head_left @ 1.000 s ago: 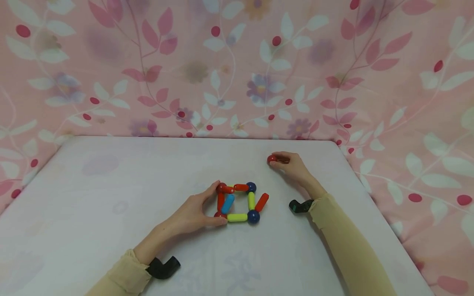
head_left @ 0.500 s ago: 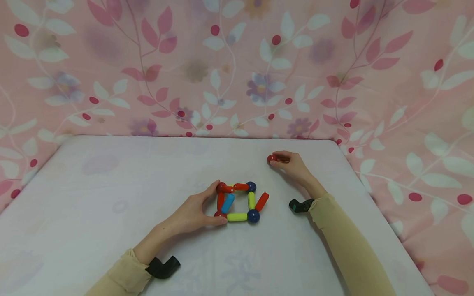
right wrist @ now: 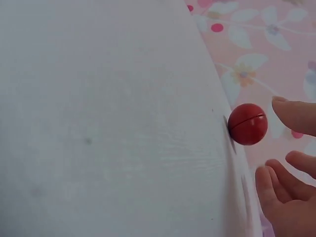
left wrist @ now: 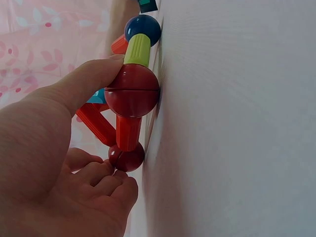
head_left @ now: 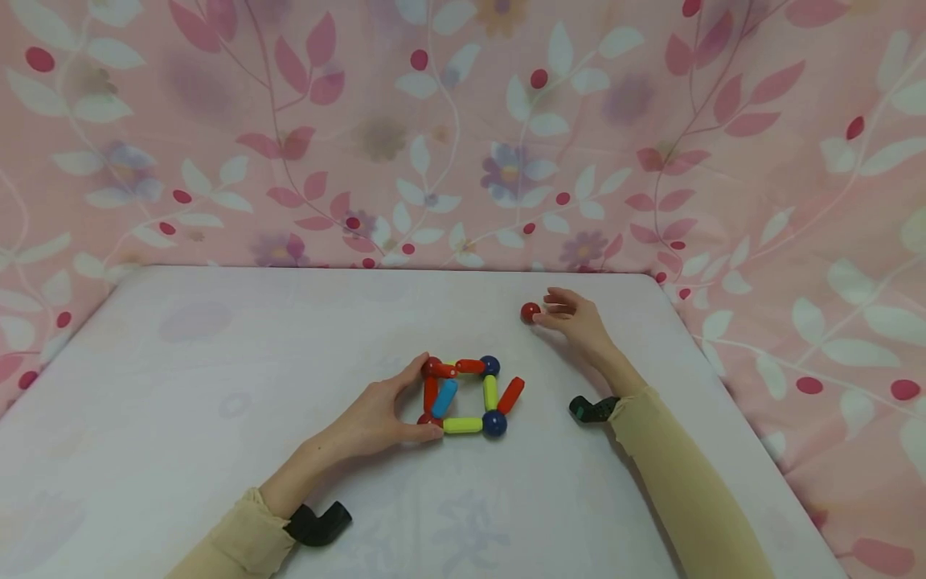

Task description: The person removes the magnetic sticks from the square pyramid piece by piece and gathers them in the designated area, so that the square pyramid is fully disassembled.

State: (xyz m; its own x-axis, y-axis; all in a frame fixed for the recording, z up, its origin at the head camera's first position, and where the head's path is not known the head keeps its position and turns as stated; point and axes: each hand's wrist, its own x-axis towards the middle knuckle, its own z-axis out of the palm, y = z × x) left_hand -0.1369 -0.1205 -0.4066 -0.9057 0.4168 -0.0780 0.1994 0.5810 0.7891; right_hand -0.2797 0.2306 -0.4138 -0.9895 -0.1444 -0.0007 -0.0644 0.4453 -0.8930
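My left hand [head_left: 376,414] holds one side of a square of magnetic rods and balls [head_left: 463,425], lying on the table. Its thumb touches the near red ball [left wrist: 132,91], while the fingertips meet the far red ball [left wrist: 126,155]. Two blue balls form the other corners, joined by yellow-green and red rods. From these corners a blue rod [head_left: 444,399] and several red rods lean upward. Farther back, a loose red ball [right wrist: 248,124] rests on the table. Beside it, my right hand [head_left: 581,323] has its fingers spread and does not grip the ball.
The white-covered table [head_left: 217,338] ends at a back edge against a pink floral cloth [head_left: 463,137]. More of that cloth hangs along the right side. A black wrist device [head_left: 318,524] juts from the left cuff, and another black device [head_left: 593,408] from the right.
My right hand has let go of the loose red ball; its fingers have opened and drawn slightly right. The ball stays about where it was. The left hand and the square have not moved.
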